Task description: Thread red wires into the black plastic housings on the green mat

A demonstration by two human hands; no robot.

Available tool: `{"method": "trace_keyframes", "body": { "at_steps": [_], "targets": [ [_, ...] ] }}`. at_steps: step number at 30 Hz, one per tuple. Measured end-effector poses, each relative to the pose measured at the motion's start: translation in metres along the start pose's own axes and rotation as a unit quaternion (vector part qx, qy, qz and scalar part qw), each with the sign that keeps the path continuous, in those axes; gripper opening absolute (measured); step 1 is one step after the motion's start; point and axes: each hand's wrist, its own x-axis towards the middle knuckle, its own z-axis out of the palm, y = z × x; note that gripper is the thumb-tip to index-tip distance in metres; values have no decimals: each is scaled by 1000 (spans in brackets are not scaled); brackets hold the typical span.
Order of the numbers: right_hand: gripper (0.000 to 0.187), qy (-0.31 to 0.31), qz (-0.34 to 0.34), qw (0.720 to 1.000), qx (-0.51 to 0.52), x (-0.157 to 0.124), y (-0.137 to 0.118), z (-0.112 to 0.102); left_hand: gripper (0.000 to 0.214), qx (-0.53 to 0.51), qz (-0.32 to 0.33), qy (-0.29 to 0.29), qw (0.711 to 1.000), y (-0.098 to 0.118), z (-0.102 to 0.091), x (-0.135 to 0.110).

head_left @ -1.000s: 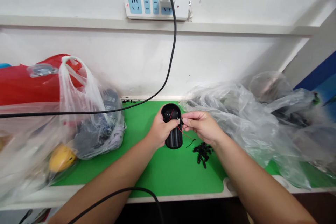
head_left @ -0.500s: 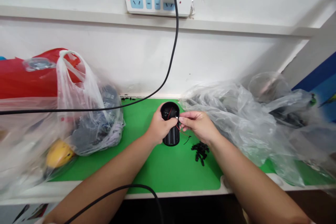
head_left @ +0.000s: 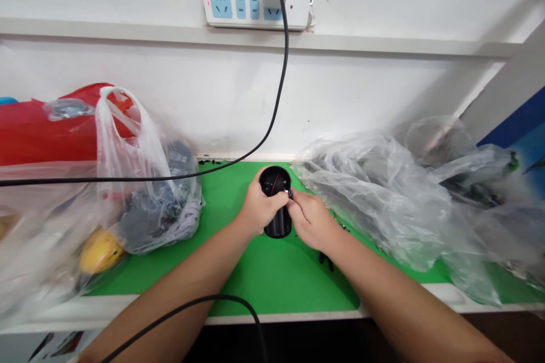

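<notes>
My left hand wraps around a black cylindrical plastic housing, which stands on the green mat. A thin red wire shows inside its open top. My right hand presses in from the right, its fingertips pinching a small black fitting at the housing's edge. Just below that hand, a pile of small black parts lies mostly hidden by the wrist.
Crumpled clear plastic bags crowd the right side of the mat. A white bag with dark contents stands left, near a red bag and a yellow object. A black cable runs from a wall power strip across the view.
My right hand has moved left and down against the housing, now covering most of the small black parts. The wire that showed to the housing's right is hidden.
</notes>
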Motion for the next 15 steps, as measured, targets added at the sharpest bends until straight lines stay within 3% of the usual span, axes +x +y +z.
{"method": "trace_keyframes", "body": {
  "at_steps": [9, 13, 15],
  "targets": [
    [23, 35, -1, 995, -90, -3, 2, 13, 37, 36, -26, 14, 999, -8, 3, -3],
    [25, 60, -32, 998, -12, 0, 3, 7, 37, 23, -38, 16, 999, 0, 1, -2],
    [27, 61, -34, 995, 68, 5, 9, -1, 39, -15, -81, -6, 997, 5, 0, -3]
  ]
}}
